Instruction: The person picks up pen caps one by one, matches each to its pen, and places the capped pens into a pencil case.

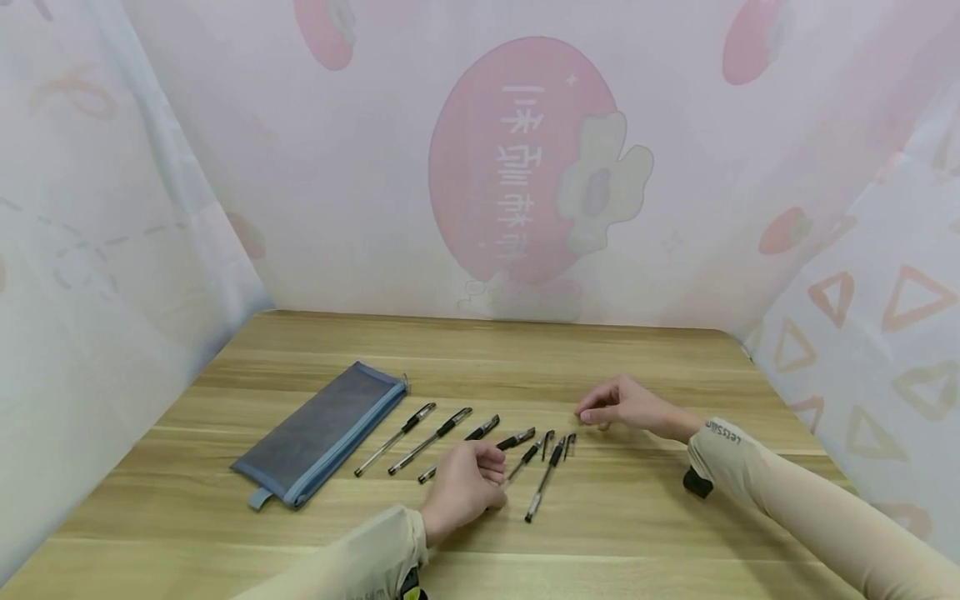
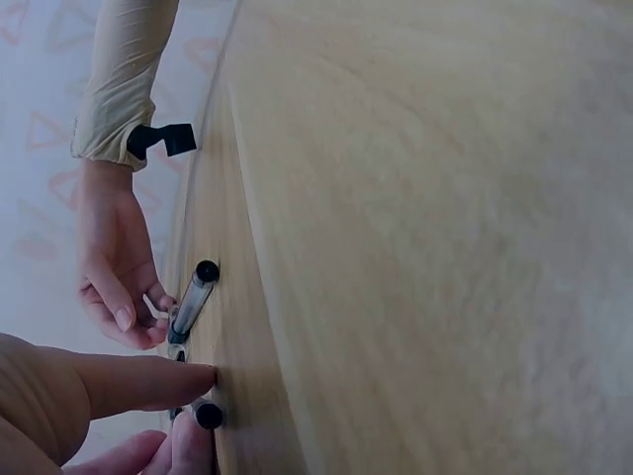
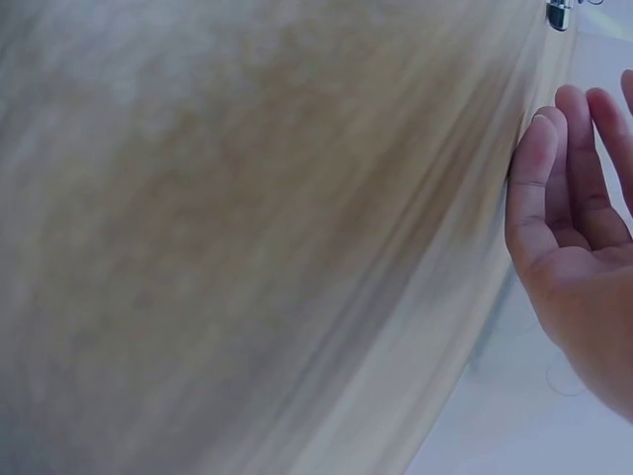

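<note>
Several black-capped gel pens with clear barrels lie in a slanted row on the table. My left hand (image 1: 465, 487) is over the row, its fingers curled at the lower end of the second pen from the right (image 1: 531, 454). In the left wrist view, the thumb and fingers pinch that pen's dark end (image 2: 207, 414). The rightmost pen (image 1: 551, 477) lies just beyond them. My right hand (image 1: 626, 406) rests low over the table, right of the pens' caps, with loosely bent fingers (image 3: 532, 158) and nothing held. Part of the row is hidden behind the left hand.
A grey-blue zippered pencil case (image 1: 315, 429) lies left of the pens, slanting toward the near left. The wooden table (image 1: 637, 533) meets a printed cloth backdrop (image 1: 360, 208) at the rear, with cloth walls on both sides.
</note>
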A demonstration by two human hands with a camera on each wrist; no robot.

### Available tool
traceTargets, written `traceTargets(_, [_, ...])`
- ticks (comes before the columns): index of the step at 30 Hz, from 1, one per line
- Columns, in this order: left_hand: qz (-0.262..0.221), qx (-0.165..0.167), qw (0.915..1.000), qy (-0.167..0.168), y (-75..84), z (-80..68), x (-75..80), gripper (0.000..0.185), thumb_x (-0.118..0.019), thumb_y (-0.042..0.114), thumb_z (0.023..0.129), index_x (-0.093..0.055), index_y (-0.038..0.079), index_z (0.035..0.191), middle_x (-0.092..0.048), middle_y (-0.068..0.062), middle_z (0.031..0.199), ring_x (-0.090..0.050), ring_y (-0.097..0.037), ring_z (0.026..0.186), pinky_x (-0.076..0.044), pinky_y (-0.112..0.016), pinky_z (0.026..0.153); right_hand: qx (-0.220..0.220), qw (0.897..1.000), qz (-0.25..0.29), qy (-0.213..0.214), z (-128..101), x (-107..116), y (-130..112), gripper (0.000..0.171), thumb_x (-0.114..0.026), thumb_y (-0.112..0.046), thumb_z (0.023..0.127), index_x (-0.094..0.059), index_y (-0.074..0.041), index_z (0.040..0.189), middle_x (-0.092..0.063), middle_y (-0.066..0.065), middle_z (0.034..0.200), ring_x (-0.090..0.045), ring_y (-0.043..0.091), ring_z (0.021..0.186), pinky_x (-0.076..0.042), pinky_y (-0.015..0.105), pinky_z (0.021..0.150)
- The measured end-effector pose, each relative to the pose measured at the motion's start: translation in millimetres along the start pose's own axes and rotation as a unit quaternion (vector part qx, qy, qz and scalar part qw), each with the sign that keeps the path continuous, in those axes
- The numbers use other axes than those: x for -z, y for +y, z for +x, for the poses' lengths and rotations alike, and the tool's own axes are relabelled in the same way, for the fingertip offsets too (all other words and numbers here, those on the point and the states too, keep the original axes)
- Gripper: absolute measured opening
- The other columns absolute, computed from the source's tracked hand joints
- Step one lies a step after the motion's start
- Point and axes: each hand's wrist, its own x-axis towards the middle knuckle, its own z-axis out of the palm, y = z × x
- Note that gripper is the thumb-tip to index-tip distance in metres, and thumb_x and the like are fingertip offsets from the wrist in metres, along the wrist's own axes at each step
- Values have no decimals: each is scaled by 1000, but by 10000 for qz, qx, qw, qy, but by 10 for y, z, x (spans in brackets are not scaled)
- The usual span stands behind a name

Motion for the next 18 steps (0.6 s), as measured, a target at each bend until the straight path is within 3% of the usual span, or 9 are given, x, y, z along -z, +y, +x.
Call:
traceTargets(8, [46, 205, 9998, 24, -20, 20, 71, 22, -77, -4, 75, -71, -4, 96, -70, -8, 87, -67, -16, 77, -57, -29, 68, 99, 9999, 71, -54, 6, 16, 34, 25, -69, -17, 94, -71, 1, 111, -70, 17, 106, -64, 37, 93, -56, 44, 79])
traceTargets(14, [-173, 642, 9977, 104, -45, 22, 132, 16, -82, 10, 78, -77, 4, 92, -69, -11, 112, -59, -33, 113, -52, -44, 89, 86, 9999, 66, -115, 9, 18, 19, 26, -70, -20, 94, -72, 0, 111, -71, 16, 105, -65, 36, 92, -56, 44, 78])
traceTargets(18, [-617, 865, 9943, -73, -19, -11, 178, 15, -79, 12, 80, -78, 4, 92, -68, -13, 116, -56, -32, 116, -51, -41, 90, -20, 9999, -2, -136, 16, 14, -26, 26, -69, -20, 94, -72, -1, 112, -71, 15, 105, -65, 36, 92, -56, 45, 79])
